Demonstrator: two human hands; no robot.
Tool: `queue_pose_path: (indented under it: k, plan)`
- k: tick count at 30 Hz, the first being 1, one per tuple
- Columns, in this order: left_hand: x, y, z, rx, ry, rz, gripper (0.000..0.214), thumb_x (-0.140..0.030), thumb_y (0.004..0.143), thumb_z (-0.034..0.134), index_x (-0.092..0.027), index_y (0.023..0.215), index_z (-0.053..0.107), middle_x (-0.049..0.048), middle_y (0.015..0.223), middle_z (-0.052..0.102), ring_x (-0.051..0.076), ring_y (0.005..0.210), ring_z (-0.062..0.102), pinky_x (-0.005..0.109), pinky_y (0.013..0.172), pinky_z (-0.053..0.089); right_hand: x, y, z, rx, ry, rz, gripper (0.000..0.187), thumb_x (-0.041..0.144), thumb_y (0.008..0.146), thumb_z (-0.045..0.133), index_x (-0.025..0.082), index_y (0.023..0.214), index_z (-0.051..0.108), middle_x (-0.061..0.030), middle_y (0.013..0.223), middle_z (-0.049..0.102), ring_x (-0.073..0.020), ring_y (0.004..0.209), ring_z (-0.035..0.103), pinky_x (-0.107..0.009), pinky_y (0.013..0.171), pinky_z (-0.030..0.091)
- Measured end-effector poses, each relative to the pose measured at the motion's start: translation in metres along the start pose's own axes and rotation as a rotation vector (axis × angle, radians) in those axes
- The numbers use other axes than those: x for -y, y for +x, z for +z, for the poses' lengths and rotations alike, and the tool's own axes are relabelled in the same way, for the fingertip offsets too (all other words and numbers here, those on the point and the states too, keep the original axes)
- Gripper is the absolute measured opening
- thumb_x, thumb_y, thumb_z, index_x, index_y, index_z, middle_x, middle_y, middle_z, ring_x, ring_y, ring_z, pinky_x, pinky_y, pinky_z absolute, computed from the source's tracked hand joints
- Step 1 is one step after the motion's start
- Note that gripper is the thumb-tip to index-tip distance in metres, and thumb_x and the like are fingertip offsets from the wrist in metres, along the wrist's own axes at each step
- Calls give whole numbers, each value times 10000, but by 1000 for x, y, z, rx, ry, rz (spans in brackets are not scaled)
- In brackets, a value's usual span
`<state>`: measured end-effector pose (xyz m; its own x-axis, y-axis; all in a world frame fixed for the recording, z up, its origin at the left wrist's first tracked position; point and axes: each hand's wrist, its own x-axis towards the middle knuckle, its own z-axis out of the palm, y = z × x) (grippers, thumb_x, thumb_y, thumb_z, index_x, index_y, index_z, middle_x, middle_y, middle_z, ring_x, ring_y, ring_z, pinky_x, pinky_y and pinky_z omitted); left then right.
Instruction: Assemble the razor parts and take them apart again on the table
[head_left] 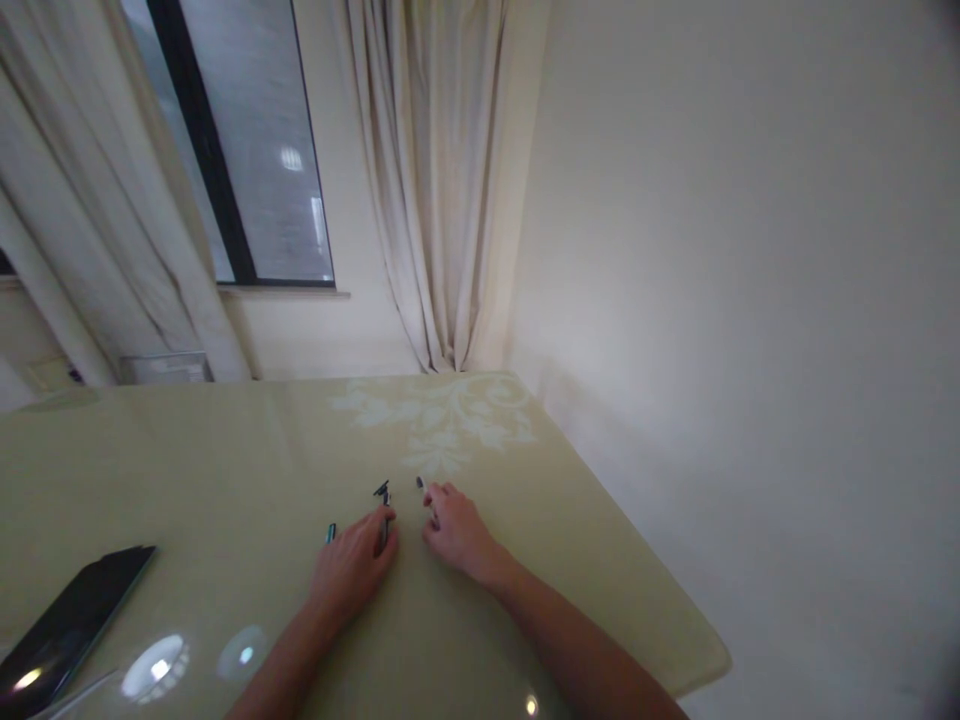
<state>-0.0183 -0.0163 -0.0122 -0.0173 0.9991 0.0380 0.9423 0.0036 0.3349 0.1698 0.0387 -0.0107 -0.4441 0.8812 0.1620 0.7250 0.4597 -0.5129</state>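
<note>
My left hand [352, 555] is closed around the handle of what looks like a razor [382, 489], whose black T-shaped head sticks out past the fingertips. Just left of that hand, a small dark and teal piece [331, 533] shows; its lower part is hidden behind the hand. A short way to the right, my right hand [456, 528] pinches a slim, pale stick with a dark end [421, 483] that points up and left. What kind of stick it is, I cannot make out. Both hands are low over the pale green table [247, 470], apart from each other.
A black flat panel [75, 620] lies on the table at the lower left. A white wall [735, 300] runs along the right edge of the table. Behind the table hang cream curtains [435, 180] beside a dark-framed window [255, 140]. Lamp reflections show on the glossy tabletop.
</note>
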Motion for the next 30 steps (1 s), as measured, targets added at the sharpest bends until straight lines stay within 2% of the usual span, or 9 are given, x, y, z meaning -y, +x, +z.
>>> queue_pose_path:
  k: [5, 11, 14, 18, 21, 24, 27, 30]
  plan:
    - [4, 0, 0, 54, -22, -26, 336, -421, 1001, 388, -249, 1230, 564, 55, 957, 741, 245, 884, 707, 323, 719, 437, 2, -11, 15, -13, 105, 26, 341, 190, 853, 614, 191, 1189, 675, -108, 1150, 644, -240, 1016, 652, -333, 911, 491]
    - [23, 0, -1, 100, -78, -1, 344, -434, 955, 437, -293, 1234, 580, -3, 828, 713, 206, 796, 683, 289, 688, 411, 6, -23, 25, -6, 177, 17, 429, 264, 874, 673, 209, 1299, 644, -123, 1200, 619, -273, 1138, 620, -373, 1035, 492]
    - [27, 0, -4, 109, -55, -8, 336, -381, 929, 466, -294, 1226, 596, -3, 818, 714, 203, 793, 685, 289, 700, 416, 5, -24, 29, -10, 182, 1, 448, 263, 874, 682, 221, 1317, 636, -125, 1211, 609, -284, 1158, 605, -397, 1056, 488]
    - [23, -1, -8, 107, 2, -16, 347, -357, 939, 459, -284, 1249, 599, 24, 881, 734, 225, 846, 704, 302, 717, 422, 3, -22, 28, -25, 168, -9, 419, 269, 877, 678, 211, 1291, 650, -137, 1214, 602, -298, 1155, 603, -412, 1056, 486]
    - [19, -1, -9, 65, -10, 12, 340, -432, 972, 451, -278, 1241, 591, 35, 924, 745, 234, 890, 715, 304, 739, 429, 3, -21, 24, -42, 146, -20, 434, 300, 881, 688, 207, 1303, 640, -136, 1213, 594, -289, 1135, 611, -403, 1033, 494]
    - [18, 2, -12, -15, -37, -21, 349, -508, 1003, 410, -265, 1186, 582, 24, 848, 726, 228, 848, 714, 293, 706, 413, 3, -20, 19, -79, 132, -25, 429, 312, 904, 670, 201, 1316, 624, -131, 1202, 594, -275, 1112, 623, -395, 1009, 500]
    - [14, 5, -16, -82, -68, -98, 306, -489, 1028, 379, -258, 1070, 575, 1, 747, 680, 210, 780, 699, 273, 638, 363, 1, -19, 17, -114, 122, -27, 383, 331, 938, 638, 190, 1293, 618, -125, 1192, 608, -263, 1088, 634, -383, 989, 501]
    - [2, 6, -15, -124, -72, -104, 274, -435, 1036, 395, -245, 956, 576, 18, 777, 696, 200, 778, 696, 271, 620, 326, -1, -18, 17, -144, 91, -44, 369, 368, 970, 608, 175, 1285, 611, -129, 1201, 616, -261, 1081, 633, -378, 979, 497]
